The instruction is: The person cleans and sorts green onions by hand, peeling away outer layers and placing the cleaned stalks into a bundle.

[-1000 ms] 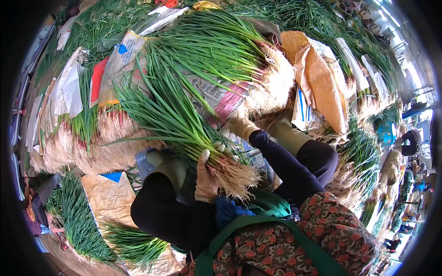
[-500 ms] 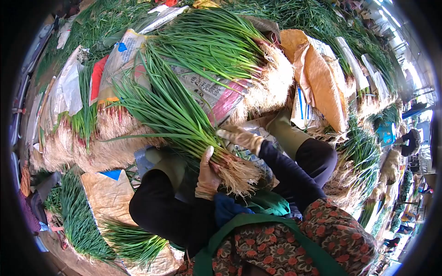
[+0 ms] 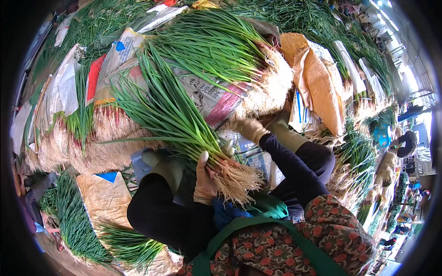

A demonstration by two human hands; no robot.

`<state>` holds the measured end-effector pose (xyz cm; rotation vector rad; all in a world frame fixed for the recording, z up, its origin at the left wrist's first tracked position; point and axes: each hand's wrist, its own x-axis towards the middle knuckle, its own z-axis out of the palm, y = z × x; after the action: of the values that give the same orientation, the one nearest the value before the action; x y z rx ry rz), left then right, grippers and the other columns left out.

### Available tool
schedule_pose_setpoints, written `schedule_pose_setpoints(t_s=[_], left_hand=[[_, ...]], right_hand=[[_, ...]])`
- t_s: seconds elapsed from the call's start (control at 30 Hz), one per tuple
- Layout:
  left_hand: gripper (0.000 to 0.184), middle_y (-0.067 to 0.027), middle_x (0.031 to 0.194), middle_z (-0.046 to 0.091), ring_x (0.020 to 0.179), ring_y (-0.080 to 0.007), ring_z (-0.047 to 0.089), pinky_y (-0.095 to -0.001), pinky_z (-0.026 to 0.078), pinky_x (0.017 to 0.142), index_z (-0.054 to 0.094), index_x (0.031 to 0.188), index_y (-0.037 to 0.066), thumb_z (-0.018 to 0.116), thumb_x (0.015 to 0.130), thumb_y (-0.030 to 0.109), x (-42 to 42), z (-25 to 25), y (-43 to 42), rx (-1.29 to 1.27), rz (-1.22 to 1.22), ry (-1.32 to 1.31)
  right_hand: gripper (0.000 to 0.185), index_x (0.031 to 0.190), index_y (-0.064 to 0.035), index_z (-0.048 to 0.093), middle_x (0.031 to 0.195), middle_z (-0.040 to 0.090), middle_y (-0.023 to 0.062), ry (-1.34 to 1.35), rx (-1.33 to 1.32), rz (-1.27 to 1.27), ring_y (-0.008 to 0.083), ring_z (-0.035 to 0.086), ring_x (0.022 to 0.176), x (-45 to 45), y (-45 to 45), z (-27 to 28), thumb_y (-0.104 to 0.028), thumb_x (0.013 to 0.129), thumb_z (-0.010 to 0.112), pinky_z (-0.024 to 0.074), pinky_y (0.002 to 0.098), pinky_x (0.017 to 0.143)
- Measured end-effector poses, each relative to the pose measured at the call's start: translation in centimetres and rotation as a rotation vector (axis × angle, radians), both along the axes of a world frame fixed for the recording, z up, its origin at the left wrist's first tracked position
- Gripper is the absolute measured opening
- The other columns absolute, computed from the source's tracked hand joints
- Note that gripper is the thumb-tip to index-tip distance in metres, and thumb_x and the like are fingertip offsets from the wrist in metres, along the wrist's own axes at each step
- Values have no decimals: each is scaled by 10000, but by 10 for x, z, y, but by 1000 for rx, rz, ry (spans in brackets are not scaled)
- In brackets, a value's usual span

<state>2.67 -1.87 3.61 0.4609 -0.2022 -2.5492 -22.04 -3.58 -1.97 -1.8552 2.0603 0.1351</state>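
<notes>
My gloved left hand is wrapped round a bunch of green onions just above its pale roots. The thumb lies across the near side, and fingertips show on the far side. The long leaves slant up and left, over a printed sack. My gloved right hand is apart from the bunch, beyond and to the right of the stems, near the sack's lower edge. Motion smears its fingers, so whether it holds anything is unclear. A larger pile of green onions lies on the sack, roots to the right.
My boots and bent knees flank the bunch. More root-ended onions lie left and right. A tan sack covers some at upper right. A brown sack lies at lower left. Other people are at the far right.
My right hand has drawn away from the bunch's stems, up and to the right. The left hand keeps hold of the bunch almost in place.
</notes>
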Motion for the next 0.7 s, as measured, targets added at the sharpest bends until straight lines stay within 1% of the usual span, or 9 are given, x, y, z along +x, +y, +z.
schedule_pose_setpoints(t_s=[0.03,0.1,0.23,0.3,0.37,0.43,0.5,0.6,0.7], left_hand=[[539,-184,1091,608,883,-280,620,-439,506,829,491,1198,18,466,890,460,-1,2,1,51,37,0],[525,-162,1075,617,906,-278,620,-436,509,832,488,1202,19,497,886,438,-5,12,3,148,103,-6],[461,-127,978,646,932,-280,617,-444,507,843,539,1127,2,516,886,395,-1,11,1,121,62,130],[450,-152,968,638,896,-295,620,-449,512,809,538,1118,-14,517,884,370,-3,-18,0,127,98,46],[468,-167,992,621,873,-276,617,-418,508,809,506,1155,-31,529,878,346,4,-51,1,126,56,-52],[444,-166,1043,601,853,-274,620,-406,512,801,494,1169,-35,518,884,305,-4,-29,0,105,119,-106],[441,-168,1070,591,851,-275,621,-404,511,806,488,1177,-35,510,889,298,-12,-15,1,97,154,-132],[403,-171,1066,593,855,-278,621,-405,512,802,499,1155,-27,513,888,275,-15,-8,2,129,181,-165],[370,-170,992,616,835,-286,625,-406,513,791,513,1115,-21,518,885,269,-12,-32,4,147,164,-202]], right_hand=[[269,1066,-65,565,791,629,192,-88,-136,-294,281,629,757,-8,-14,14,-258,891,497,503,364,657],[312,1075,-15,536,784,627,213,-304,-622,-406,309,633,759,-34,-44,-7,-253,874,537,489,375,656],[361,1062,-40,553,809,642,191,138,-178,-331,345,630,733,-44,-59,-27,-325,841,569,496,422,669],[296,988,-64,601,816,640,185,-178,-205,-213,336,635,735,-18,-34,-1,-323,866,524,502,426,659],[300,1152,-95,581,1012,636,157,-248,-421,360,297,640,813,1,9,-1,-237,910,474,514,395,743],[315,1199,-83,558,1035,631,141,-1008,-39,207,239,619,921,24,58,4,-129,897,482,486,361,837],[320,1183,-40,558,1013,628,204,-528,361,159,292,616,934,52,55,92,-200,915,490,483,329,805],[301,1115,-62,591,949,643,191,-581,61,119,312,626,858,17,49,27,-265,909,506,488,345,755],[280,1030,-28,597,765,645,142,-947,-334,-114,262,635,671,45,13,10,-261,916,490,500,360,606]])
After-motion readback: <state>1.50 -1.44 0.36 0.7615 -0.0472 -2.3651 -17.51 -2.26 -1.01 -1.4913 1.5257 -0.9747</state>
